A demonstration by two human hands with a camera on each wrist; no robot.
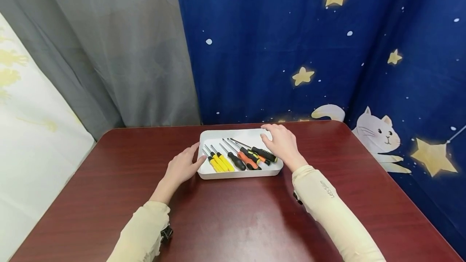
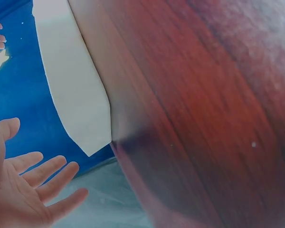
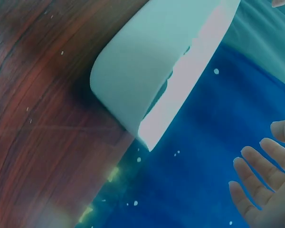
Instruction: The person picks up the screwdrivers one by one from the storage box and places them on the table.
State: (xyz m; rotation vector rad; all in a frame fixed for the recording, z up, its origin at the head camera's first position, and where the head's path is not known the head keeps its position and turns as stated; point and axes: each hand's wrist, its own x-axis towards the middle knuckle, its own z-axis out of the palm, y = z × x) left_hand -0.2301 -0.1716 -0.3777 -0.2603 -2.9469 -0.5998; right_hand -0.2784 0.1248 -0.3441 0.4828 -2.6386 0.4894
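Note:
A white tray [image 1: 240, 174] stands near the far edge of the table, holding several screwdrivers. Yellow-handled screwdrivers [image 1: 228, 164] lie on its left side. A black-handled screwdriver [image 1: 237, 161] is in the middle, with orange-and-black [image 1: 249, 160] and black [image 1: 265, 155] handles to its right. My left hand [image 1: 182, 165] is at the tray's left end; the left wrist view shows its fingers spread and apart from the tray [image 2: 76, 80]. Over the right end is my right hand [image 1: 283, 142]. In the right wrist view its fingers are extended, holding nothing, beside the tray [image 3: 128, 66].
The dark red wooden table [image 1: 233, 217] has rounded far corners. Behind it hang a grey curtain [image 1: 138, 51] and a blue curtain [image 1: 255, 51] with stars and a white cat. Pale cloth [image 1: 32, 140] hangs at the left.

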